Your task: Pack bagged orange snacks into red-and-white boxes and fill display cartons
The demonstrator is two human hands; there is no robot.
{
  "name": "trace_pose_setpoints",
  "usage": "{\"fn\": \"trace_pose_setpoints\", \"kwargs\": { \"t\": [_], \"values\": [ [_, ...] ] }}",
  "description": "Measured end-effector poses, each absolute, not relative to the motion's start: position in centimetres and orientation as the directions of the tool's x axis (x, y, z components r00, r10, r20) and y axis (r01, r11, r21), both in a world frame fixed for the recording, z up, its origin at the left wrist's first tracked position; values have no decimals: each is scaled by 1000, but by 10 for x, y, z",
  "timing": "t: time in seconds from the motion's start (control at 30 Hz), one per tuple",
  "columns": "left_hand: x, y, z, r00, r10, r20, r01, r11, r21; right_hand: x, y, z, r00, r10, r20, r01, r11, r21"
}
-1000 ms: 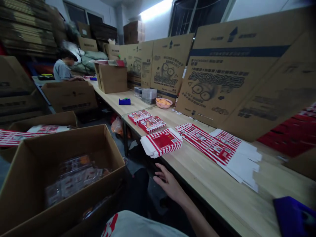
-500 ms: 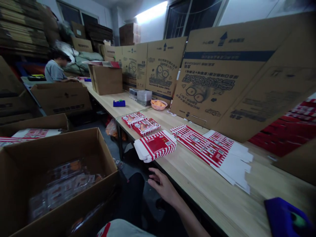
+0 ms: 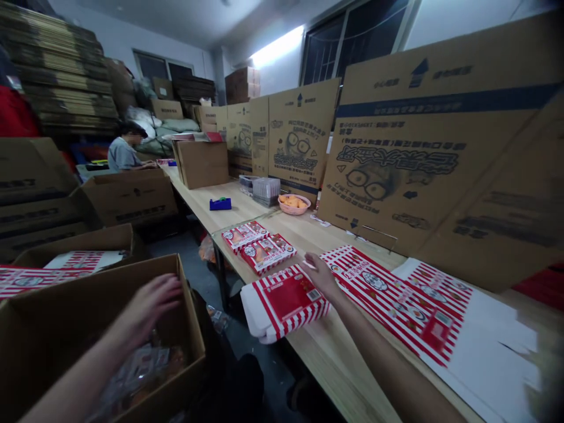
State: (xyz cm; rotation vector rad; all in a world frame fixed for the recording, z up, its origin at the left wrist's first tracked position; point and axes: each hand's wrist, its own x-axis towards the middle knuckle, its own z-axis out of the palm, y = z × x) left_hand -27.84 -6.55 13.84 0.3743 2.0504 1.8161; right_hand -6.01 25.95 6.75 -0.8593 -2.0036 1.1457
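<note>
My left hand (image 3: 152,305), slightly blurred, is over the open cardboard box (image 3: 192,311) with its fingers stretched out and nothing in them. Clear plastic packets (image 3: 145,367) lie inside that box, partly hidden by my forearm. At the table's front edge lies a red-and-white striped carton (image 3: 286,299), its near end overhanging with white flaps showing. My right hand (image 3: 322,276) is at this carton's far end, fingers closed on a small white part there. Beyond lie two filled striped cartons (image 3: 268,252) (image 3: 245,235). Flat striped carton blanks (image 3: 383,288) lie right of my right hand.
A blue tape dispenser (image 3: 220,204), plastic trays (image 3: 266,191) and a pink basket (image 3: 294,204) of orange-yellow pieces stand farther along the table (image 3: 200,202). Tall cardboard sheets (image 3: 396,147) line its back. Another person (image 3: 123,153) sits at the far left. More boxes (image 3: 127,197) stand on the left.
My right hand has moved from below the table edge up to the far end of the striped carton. My left hand has come into view over the cardboard box. The view has shifted.
</note>
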Motion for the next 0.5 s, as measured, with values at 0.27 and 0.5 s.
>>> {"fn": "trace_pose_setpoints", "kwargs": {
  "t": [0.27,0.5],
  "values": [
    [-269,145,62,-754,502,-423,-345,246,906,-141,363,42,-661,747,67,322,363,-874],
    [-260,160,33,-760,518,-391,-306,246,920,-121,365,27,-740,671,47,319,412,-854]
  ]
}}
